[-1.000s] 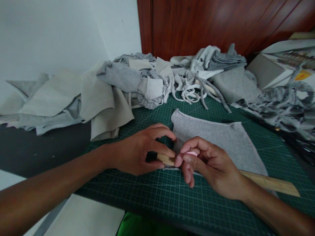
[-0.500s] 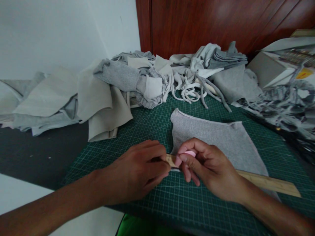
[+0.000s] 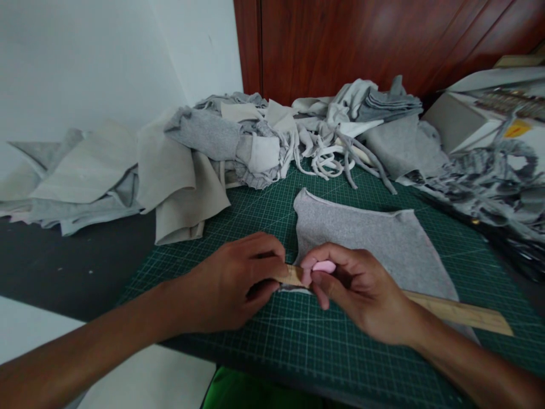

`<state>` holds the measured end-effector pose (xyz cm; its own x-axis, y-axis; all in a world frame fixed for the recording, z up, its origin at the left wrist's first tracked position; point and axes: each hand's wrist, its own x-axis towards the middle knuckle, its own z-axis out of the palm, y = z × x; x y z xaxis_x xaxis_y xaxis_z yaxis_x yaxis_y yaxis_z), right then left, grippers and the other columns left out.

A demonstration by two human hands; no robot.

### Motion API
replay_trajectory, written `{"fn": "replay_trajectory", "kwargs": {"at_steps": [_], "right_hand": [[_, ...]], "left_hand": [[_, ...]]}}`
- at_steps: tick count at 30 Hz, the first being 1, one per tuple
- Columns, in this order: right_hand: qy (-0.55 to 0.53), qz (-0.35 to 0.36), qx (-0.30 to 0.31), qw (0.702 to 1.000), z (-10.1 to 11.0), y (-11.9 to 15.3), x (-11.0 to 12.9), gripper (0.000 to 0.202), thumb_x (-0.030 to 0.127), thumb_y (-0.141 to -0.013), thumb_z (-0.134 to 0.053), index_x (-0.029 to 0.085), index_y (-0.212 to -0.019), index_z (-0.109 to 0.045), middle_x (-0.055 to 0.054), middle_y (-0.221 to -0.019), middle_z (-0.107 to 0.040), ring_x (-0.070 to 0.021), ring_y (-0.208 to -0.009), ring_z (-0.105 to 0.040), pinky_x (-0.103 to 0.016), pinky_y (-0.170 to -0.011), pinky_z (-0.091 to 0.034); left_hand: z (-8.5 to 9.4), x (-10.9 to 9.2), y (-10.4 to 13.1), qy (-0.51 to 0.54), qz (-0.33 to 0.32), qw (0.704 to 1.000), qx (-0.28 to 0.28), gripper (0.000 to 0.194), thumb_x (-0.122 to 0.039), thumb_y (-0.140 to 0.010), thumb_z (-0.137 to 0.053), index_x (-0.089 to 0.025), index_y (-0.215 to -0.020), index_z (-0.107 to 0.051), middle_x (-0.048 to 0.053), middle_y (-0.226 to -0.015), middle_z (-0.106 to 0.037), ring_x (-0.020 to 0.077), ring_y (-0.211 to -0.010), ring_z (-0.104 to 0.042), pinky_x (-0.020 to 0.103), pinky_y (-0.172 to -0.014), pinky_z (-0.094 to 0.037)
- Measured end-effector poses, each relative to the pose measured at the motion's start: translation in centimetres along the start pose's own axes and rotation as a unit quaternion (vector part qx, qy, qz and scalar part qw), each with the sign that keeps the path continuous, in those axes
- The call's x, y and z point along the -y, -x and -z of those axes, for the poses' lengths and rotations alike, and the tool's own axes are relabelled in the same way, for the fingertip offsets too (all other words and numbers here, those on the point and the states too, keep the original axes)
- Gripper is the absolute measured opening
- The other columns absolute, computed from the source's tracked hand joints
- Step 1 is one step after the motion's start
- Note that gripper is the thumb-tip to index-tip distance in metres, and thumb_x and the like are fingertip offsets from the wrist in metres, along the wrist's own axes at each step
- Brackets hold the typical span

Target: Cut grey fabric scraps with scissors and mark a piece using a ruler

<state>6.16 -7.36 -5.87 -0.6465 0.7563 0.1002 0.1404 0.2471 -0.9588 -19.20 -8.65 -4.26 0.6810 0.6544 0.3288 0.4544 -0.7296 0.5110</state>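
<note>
A wooden ruler (image 3: 462, 311) lies across the lower part of a grey fabric piece (image 3: 361, 233). My left hand (image 3: 238, 284) grips the ruler's left end, fingers bent and thumb tucked beneath. Between thumb and forefinger of my right hand (image 3: 361, 295) is a pink piece of tailor's chalk (image 3: 324, 267). That hand sits over the ruler, close to my left fingertips, and hides the ruler's middle. A pale fabric edge (image 3: 296, 291) shows just below the ruler between the hands.
Under the work lies a green gridded cutting mat (image 3: 255, 352). Beige and grey fabric pieces (image 3: 170, 165) are heaped at the left and back, with loose fabric strips (image 3: 330, 162) behind. A white box (image 3: 464, 119) and scissors with dark handles (image 3: 515, 244) are at the right.
My left hand has shifted slightly left and up, baring more of the ruler and fabric edge. My right hand has moved slightly left with the chalk, which shows more fully.
</note>
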Motion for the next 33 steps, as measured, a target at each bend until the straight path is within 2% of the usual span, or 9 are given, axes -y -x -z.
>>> {"fn": "replay_trajectory", "kwargs": {"at_steps": [3, 15, 33], "right_hand": [[-0.015, -0.007, -0.002, 1.000, 0.0, 0.0, -0.1, 0.014, 0.018, -0.107, -0.051, 0.020, -0.106, -0.065, 0.002, -0.074, -0.065, -0.0123, -0.059, -0.058, -0.028, -0.059, -0.046], [-0.052, -0.031, -0.001, 0.998, 0.1, 0.0, -0.4, 0.014, 0.023, -0.109, -0.051, 0.020, -0.110, -0.064, -0.003, -0.089, -0.069, -0.0115, -0.058, -0.057, -0.030, -0.056, -0.044], [-0.084, -0.045, -0.005, 0.995, 0.1, -0.1, -0.3, 0.013, 0.021, -0.108, -0.052, 0.021, -0.111, -0.065, -0.002, -0.089, -0.070, -0.0109, -0.058, -0.056, -0.029, -0.058, -0.044]], "left_hand": [[0.3, 0.5, -0.2, -0.009, -0.020, 1.000, 0.005, 0.025, 0.000, -0.088, -0.062, -0.017, -0.105, -0.070, 0.006, -0.101, -0.068, 0.0166, -0.091, -0.065, 0.029, -0.081, -0.053], [-0.2, 1.4, 0.0, -0.019, -0.072, 0.996, -0.051, 0.021, -0.006, -0.095, -0.062, -0.018, -0.110, -0.068, 0.006, -0.097, -0.076, 0.0171, -0.091, -0.069, 0.031, -0.083, -0.059], [-0.8, 1.5, 0.5, -0.018, -0.026, 0.997, -0.067, 0.019, -0.008, -0.092, -0.064, -0.018, -0.108, -0.064, 0.005, -0.097, -0.073, 0.0140, -0.084, -0.067, 0.025, -0.074, -0.056]]}}
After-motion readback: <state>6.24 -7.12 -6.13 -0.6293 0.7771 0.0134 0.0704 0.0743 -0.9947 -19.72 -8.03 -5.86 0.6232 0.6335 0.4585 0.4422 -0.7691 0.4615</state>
